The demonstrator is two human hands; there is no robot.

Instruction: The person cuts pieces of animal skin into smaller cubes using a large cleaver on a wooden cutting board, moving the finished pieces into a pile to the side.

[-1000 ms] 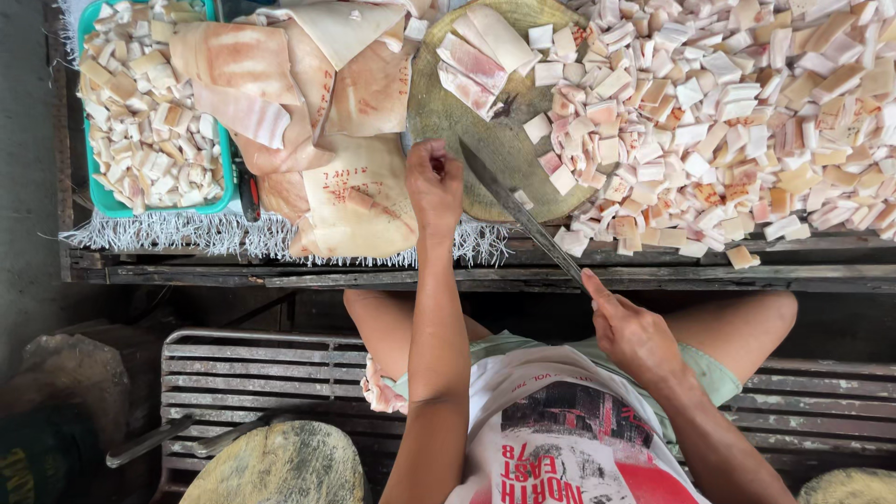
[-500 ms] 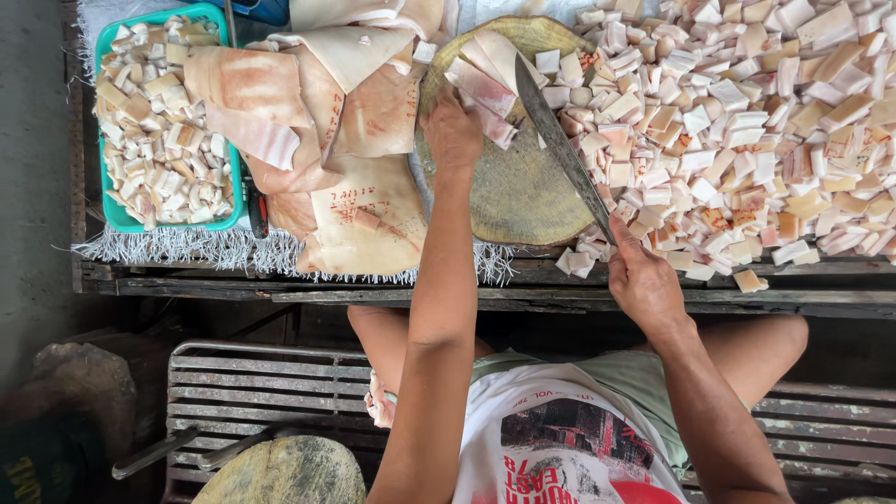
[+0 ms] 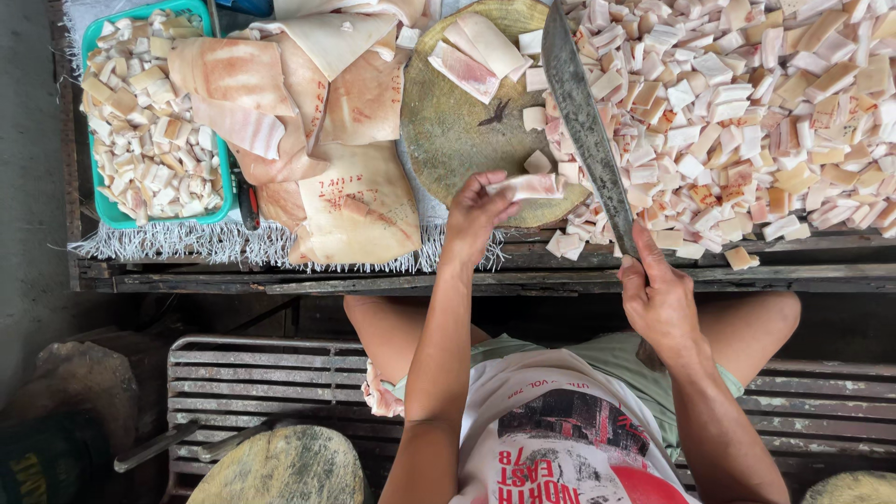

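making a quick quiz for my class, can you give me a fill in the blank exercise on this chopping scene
1. The right hand holds a long ____ by its handle.
2. The left hand pinches a strip of meat at the near edge of the round ____ board.
3. The cut cubes at far left sit in a ____ tray.
4. The big pile of cubes lies to the ____ of the blade.

Missing words: knife; chopping; green; right

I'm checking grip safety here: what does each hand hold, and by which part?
Left hand pinches a pale meat strip by its near end; right hand grips the long knife by its handle.
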